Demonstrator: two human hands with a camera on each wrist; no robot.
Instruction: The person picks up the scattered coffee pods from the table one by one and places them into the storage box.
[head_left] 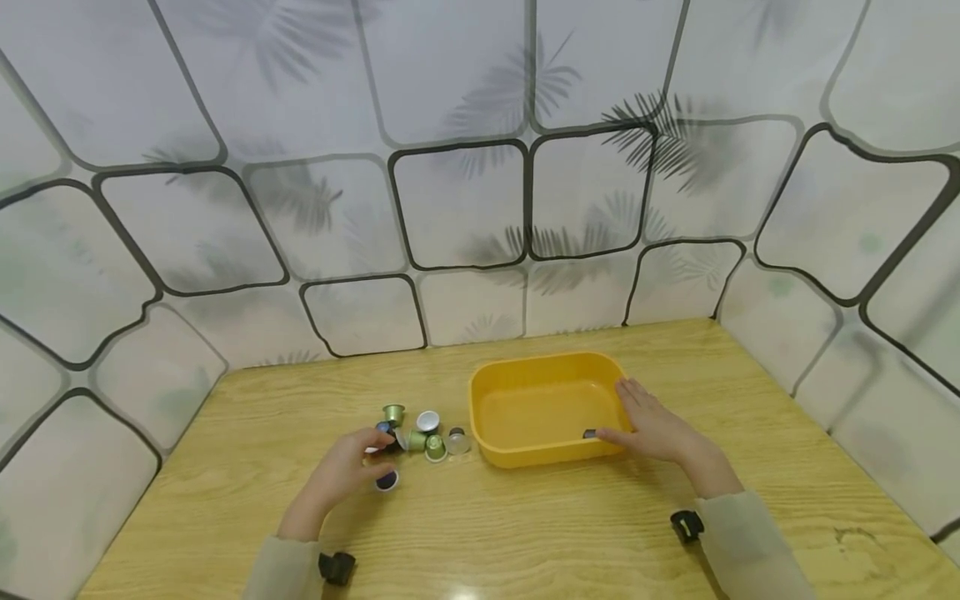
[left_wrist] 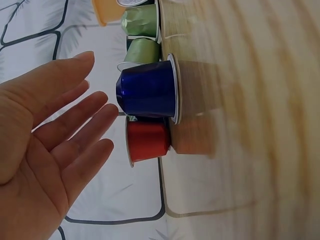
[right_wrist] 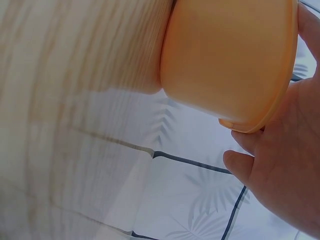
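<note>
My left hand (head_left: 348, 467) is by a cluster of coffee capsules, thumb and fingers spread apart. In the left wrist view its fingertips are right by a dark blue capsule (left_wrist: 147, 91), which stands lid down. Beside that, a red capsule (left_wrist: 148, 140) lies on its side, and green capsules (left_wrist: 141, 21) are on the other side. In the head view a dark-topped capsule (head_left: 386, 481) sits below my fingers. My right hand (head_left: 660, 429) holds the yellow plastic tray (head_left: 555, 454) at its right end, thumb over the near rim, fingers at the right rim.
A small dark piece (head_left: 590, 433) shows inside the tray near my right thumb. A white-lidded capsule (head_left: 428, 421) and a clear one (head_left: 457, 442) stand between cluster and tray. The wooden table (head_left: 517, 533) meets patterned cloth walls (head_left: 465, 208) at the back and right.
</note>
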